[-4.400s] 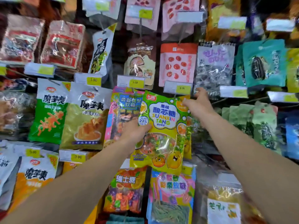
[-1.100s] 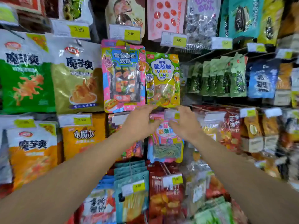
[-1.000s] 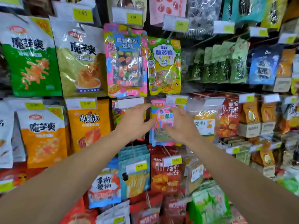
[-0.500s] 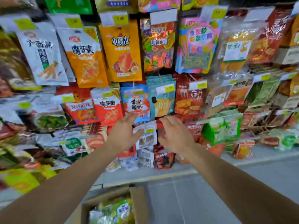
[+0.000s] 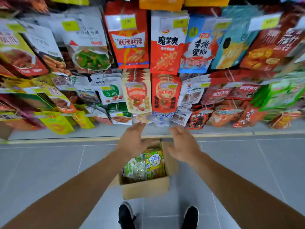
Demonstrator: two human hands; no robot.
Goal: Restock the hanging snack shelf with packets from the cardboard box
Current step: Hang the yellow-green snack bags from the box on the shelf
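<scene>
An open cardboard box (image 5: 146,189) stands on the grey tiled floor in front of my feet. Inside it lie green and yellow candy packets (image 5: 145,164). My left hand (image 5: 132,141) hovers over the box's far left corner with fingers spread and holds nothing. My right hand (image 5: 183,143) hovers over the box's far right side, fingers relaxed, also holding nothing. The hanging snack shelf (image 5: 148,63) fills the upper half of the view, packed with rows of packets on hooks.
Price tags (image 5: 127,22) hang in front of the packets. The lowest packets (image 5: 158,118) hang just above the shelf's base ledge (image 5: 66,138). My black shoes (image 5: 126,214) stand just behind the box. Grey floor tiles (image 5: 49,162) spread left and right of the box.
My view has tilted from the upper rows down to the floor. Both hands let go of the hung candy packet and came down from the shelf to above the box.
</scene>
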